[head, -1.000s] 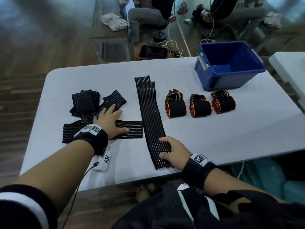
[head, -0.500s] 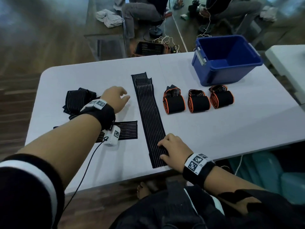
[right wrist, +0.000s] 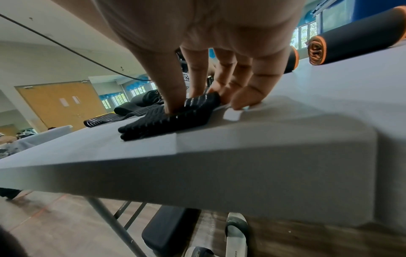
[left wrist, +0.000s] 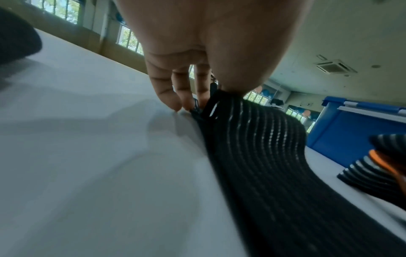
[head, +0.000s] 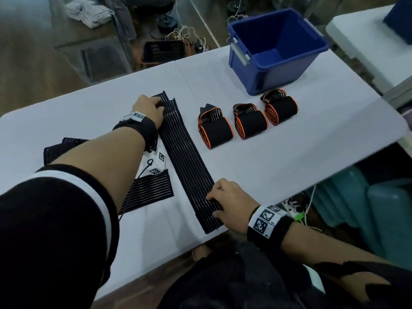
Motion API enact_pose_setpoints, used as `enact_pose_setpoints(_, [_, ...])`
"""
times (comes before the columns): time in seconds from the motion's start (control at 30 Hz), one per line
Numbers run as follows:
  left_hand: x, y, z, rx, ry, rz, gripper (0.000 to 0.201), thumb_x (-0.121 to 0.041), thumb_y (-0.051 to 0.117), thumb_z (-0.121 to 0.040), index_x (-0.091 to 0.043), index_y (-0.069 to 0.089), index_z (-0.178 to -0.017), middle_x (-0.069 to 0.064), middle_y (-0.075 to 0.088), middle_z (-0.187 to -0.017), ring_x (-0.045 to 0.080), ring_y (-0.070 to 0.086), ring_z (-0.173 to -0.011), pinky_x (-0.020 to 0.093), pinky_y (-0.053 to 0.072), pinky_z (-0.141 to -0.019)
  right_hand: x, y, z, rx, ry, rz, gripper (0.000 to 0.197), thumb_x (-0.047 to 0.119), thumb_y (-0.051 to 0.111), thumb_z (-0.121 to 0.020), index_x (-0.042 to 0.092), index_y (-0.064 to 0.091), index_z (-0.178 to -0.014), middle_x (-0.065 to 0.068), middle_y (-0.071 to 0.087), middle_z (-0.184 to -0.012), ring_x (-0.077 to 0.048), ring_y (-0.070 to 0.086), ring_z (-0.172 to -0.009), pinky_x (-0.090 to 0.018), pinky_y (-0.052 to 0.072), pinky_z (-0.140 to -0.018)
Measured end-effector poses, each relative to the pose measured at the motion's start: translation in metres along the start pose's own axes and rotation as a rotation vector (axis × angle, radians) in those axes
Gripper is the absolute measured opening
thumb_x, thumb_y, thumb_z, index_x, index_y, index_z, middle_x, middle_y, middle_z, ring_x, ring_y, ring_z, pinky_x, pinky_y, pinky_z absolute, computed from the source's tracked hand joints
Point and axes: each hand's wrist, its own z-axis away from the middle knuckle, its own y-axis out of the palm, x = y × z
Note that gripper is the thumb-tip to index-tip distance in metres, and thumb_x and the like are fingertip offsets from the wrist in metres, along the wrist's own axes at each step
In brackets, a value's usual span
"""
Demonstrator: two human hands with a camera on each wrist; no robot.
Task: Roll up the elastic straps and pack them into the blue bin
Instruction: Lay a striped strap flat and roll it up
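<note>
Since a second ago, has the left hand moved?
Yes. The left hand left the loose straps and went away from the person to grip the long strap's far end.

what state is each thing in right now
long strap: unrolled, flat on table
left hand: pinching its far end
right hand: gripping its near end
three rolled straps: rolled, on table
blue bin: open, empty
loose straps: unrolled

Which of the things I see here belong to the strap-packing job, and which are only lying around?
Job: flat strap, gripped by left hand and right hand; three rolled straps; unrolled straps; blue bin.

Lying about: white cloth and black basket behind the table.
</note>
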Motion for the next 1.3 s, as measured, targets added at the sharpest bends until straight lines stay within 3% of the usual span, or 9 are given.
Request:
enact_pose_setpoints(0.1, [0.005, 0.002, -0.013, 0.002, -0.044, -0.019, 0.043, -0.040, 0.069, -0.090, -0.024, 0.065, -0.131, 0.011, 0.056, -0.135, 0.036, 0.060, -0.117, 0.044, 0.050, -0.103, -0.001, -0.002, -0.003, 0.019, 0.012, -0.027, 0.045, 0.028, 0.072, -0.088, 0.026, 0.058, -0.132, 0.008, 0.041, -0.130, -0.014, 0.041, -0.119, -0.027, 0.042, -0.104])
enact_pose_setpoints(0.23, [0.011, -0.002, -0.029, -0.023, -0.016, -0.016, 0.022, -0.037, 0.074, -0.087, -0.016, 0.074, -0.093, 0.010, 0.066, -0.110, 0.031, 0.066, -0.093, 0.037, 0.054, -0.082, -0.004, -0.006, -0.007, 0.047, 0.026, -0.056, 0.044, 0.030, 0.073, -0.087, 0.029, 0.059, -0.128, 0.011, 0.040, -0.127, -0.011, 0.041, -0.118, -0.025, 0.041, -0.103])
enact_pose_setpoints(0.3, [0.013, -0.006, -0.034, -0.045, -0.020, -0.003, 0.020, -0.033, 0.072, -0.089, -0.013, 0.071, -0.088, 0.008, 0.069, -0.099, 0.030, 0.066, -0.090, 0.033, 0.050, -0.077, -0.005, -0.006, -0.008, 0.057, 0.032, -0.070, 0.044, 0.030, 0.074, -0.086, 0.029, 0.059, -0.127, 0.012, 0.040, -0.126, -0.011, 0.040, -0.117, -0.024, 0.040, -0.101])
enact_pose_setpoints(0.63, [0.018, -0.014, -0.044, -0.086, -0.090, 0.015, 0.015, -0.031, 0.068, -0.090, -0.016, 0.067, -0.091, 0.008, 0.071, -0.104, 0.029, 0.064, -0.098, 0.035, 0.049, -0.083, -0.011, -0.008, -0.010, 0.073, 0.007, -0.110, 0.041, 0.035, 0.074, -0.085, 0.034, 0.057, -0.122, 0.015, 0.039, -0.122, -0.008, 0.039, -0.114, -0.029, 0.044, -0.099])
enact_pose_setpoints(0.8, [0.016, -0.020, -0.028, -0.148, -0.114, 0.118, 0.040, -0.044, 0.068, -0.084, -0.021, 0.060, -0.116, 0.011, 0.056, -0.128, 0.031, 0.062, -0.106, 0.039, 0.051, -0.093, -0.020, -0.012, -0.010, 0.111, -0.048, -0.158, 0.047, 0.039, 0.078, -0.079, 0.037, 0.059, -0.122, 0.016, 0.039, -0.119, -0.006, 0.040, -0.112, -0.025, 0.041, -0.098])
enact_pose_setpoints(0.93, [0.004, -0.032, 0.023, -0.244, 0.053, 0.121, 0.029, -0.038, 0.064, -0.090, -0.019, 0.062, -0.111, 0.009, 0.060, -0.118, 0.018, 0.057, -0.098, 0.026, 0.039, -0.086, -0.026, -0.022, -0.011, 0.157, -0.078, -0.219, 0.052, 0.029, 0.079, -0.080, 0.033, 0.056, -0.126, 0.016, 0.041, -0.121, -0.005, 0.049, -0.105, -0.018, 0.042, -0.088])
enact_pose_setpoints(1.0, [-0.003, -0.035, 0.063, -0.225, 0.130, 0.158, 0.019, -0.035, 0.065, -0.090, -0.019, 0.065, -0.101, 0.002, 0.066, -0.103, 0.012, 0.055, -0.085, 0.028, 0.041, -0.079, -0.029, -0.026, -0.011, 0.160, -0.109, -0.219, 0.051, 0.024, 0.079, -0.081, 0.030, 0.055, -0.126, 0.014, 0.042, -0.121, -0.007, 0.053, -0.100, -0.021, 0.048, -0.086])
enact_pose_setpoints(1.17, [-0.020, -0.017, 0.186, -0.024, 0.222, 0.199, 0.015, -0.035, 0.070, -0.089, -0.024, 0.064, -0.082, -0.012, 0.061, -0.079, 0.007, 0.057, -0.069, 0.026, 0.046, -0.068, -0.040, -0.025, -0.013, 0.196, -0.241, -0.128, 0.041, 0.026, 0.078, -0.080, 0.028, 0.056, -0.115, 0.014, 0.040, -0.113, -0.003, 0.048, -0.094, -0.022, 0.046, -0.088])
enact_pose_setpoints(1.3, [-0.022, 0.027, 0.271, 0.132, 0.218, 0.203, 0.024, -0.045, 0.078, -0.080, -0.024, 0.069, -0.088, -0.011, 0.061, -0.089, 0.005, 0.057, -0.079, 0.021, 0.046, -0.073, -0.045, -0.025, -0.013, 0.258, -0.349, 0.041, 0.053, 0.035, 0.080, -0.078, 0.024, 0.055, -0.123, 0.008, 0.040, -0.121, -0.010, 0.046, -0.105, -0.023, 0.043, -0.094])
